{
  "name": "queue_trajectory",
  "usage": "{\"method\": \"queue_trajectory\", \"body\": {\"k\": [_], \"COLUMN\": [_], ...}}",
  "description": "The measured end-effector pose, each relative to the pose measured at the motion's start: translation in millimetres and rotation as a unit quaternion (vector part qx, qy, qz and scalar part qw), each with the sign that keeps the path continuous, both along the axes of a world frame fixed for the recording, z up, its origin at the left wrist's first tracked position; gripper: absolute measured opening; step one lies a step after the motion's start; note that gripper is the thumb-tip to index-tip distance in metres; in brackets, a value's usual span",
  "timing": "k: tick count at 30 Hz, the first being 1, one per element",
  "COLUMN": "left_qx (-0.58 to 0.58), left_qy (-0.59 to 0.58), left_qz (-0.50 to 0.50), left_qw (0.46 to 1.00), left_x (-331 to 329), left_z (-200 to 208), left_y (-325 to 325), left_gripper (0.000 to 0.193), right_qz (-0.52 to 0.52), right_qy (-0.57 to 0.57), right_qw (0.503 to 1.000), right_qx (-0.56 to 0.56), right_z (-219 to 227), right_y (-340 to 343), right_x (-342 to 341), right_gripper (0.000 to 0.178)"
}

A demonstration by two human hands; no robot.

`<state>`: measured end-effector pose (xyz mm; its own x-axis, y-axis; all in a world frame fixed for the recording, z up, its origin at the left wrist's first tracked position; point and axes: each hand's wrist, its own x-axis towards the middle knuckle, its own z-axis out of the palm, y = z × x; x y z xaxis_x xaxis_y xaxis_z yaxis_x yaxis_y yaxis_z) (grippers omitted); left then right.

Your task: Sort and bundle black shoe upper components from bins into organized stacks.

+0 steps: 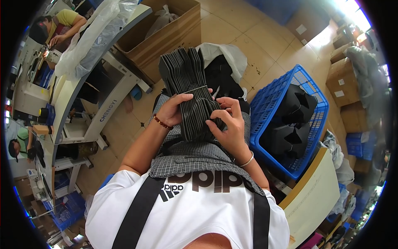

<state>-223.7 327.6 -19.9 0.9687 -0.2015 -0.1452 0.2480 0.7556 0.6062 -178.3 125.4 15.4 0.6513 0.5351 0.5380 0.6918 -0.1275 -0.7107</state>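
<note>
Left hand (173, 111) grips the left side of the dark layered bundle (188, 72), thumb below the pale band (195, 89). Bundle sits above the checked apron (199, 159), beyond the blue basket's (265, 99) left edge. Right hand (230, 124) meets its right side; whether it pinches, cannot tell. Advisable: firm left thumb, light right fingertips, layers square.

Bundled pieces (184, 72): looked matt and cloth-like
Basket (267, 99): was smooth plastic with a slight sheen
Apron (190, 162): was woven cloth
Carton (182, 35): looked like matt cardboard
Floor tiles (261, 45): were smooth and glossy
Bangle (250, 159): looked like shiny metal
Bead bracelet (162, 123): looked polished
</note>
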Motion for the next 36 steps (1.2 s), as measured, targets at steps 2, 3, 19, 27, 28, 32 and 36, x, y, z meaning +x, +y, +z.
{"method": "queue_trajectory", "body": {"k": [2, 3, 19, 27, 28, 32, 36], "left_qx": [-0.003, -0.004, -0.015, -0.035, -0.037, -0.027, 0.019], "left_qy": [0.0, 0.001, 0.019, 0.019, 0.019, 0.019, 0.021], "left_qz": [0.003, 0.001, 0.001, -0.018, -0.02, -0.01, -0.001], "left_qw": [1.0, 1.0, 1.0, 0.999, 0.999, 0.999, 1.0], "left_x": [-0.6, -0.1, 0.8, 1.5, 1.6, 1.5, 1.5], "left_z": [0.1, 0.0, -1.5, -4.6, -4.3, -5.1, -5.8], "left_y": [0.0, 0.3, -0.5, 0.4, 0.2, -0.7, -1.3], "left_gripper": [0.058, 0.057, 0.052, 0.052, 0.052, 0.052, 0.063], "right_qz": [0.003, 0.002, 0.009, 0.038, 0.038, 0.054, 0.072], "right_qy": [-0.002, -0.003, 0.017, 0.066, 0.067, 0.05, 0.033], "right_qw": [1.0, 1.0, 1.0, 0.997, 0.997, 0.997, 0.996], "right_qx": [-0.003, -0.006, -0.001, -0.008, -0.008, -0.023, -0.034], "right_z": [-1.7, -2.8, -7.1, -1.4, -1.6, -4.0, 0.5], "right_y": [0.0, 0.1, 3.5, 2.2, 1.7, 0.4, -0.6], "right_x": [0.5, 0.8, -0.9, -0.4, -0.2, 1.4, 1.6], "right_gripper": [0.02, 0.021, 0.02, 0.017, 0.017, 0.02, 0.023]}}
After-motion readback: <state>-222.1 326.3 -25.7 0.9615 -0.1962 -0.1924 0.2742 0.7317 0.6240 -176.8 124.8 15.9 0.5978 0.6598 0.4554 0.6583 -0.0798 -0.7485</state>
